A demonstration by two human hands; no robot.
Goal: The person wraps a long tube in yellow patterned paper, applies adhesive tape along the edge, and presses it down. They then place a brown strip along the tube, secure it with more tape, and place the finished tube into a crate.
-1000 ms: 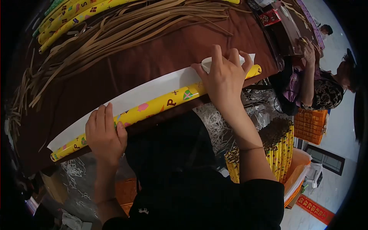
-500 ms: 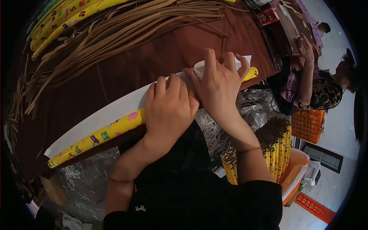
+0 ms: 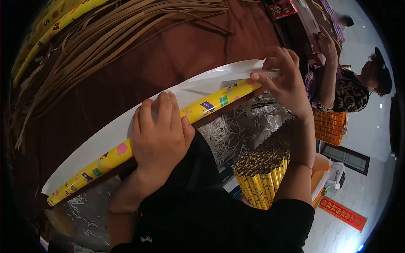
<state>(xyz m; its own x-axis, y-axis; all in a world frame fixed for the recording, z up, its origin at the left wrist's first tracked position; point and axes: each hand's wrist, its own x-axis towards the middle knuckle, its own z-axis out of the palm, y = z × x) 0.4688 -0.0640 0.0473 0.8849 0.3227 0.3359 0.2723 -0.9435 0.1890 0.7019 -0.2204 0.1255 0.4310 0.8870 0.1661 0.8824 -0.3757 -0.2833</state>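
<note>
A long yellow patterned paper roll [image 3: 223,100] lies along the near edge of the brown-covered table, its white paper margin [image 3: 101,130] spread out on the far side. My left hand [image 3: 158,135] is wrapped over the middle of the roll, fingers bent and pressing on it. At the roll's right end, my right hand [image 3: 284,80] pinches the white paper edge between thumb and fingers. What lies under the left palm is hidden.
Brown strips [image 3: 105,38] and yellow patterned material [image 3: 55,25] lie on the far left. Below the table are shredded paper [image 3: 219,135], bundled yellow tubes [image 3: 263,177] and an orange crate [image 3: 331,126]. Another person [image 3: 350,90] sits at the right.
My right hand has moved right along the roll to its end, away from my left hand, uncovering the yellow pattern between them. The view has shifted slightly.
</note>
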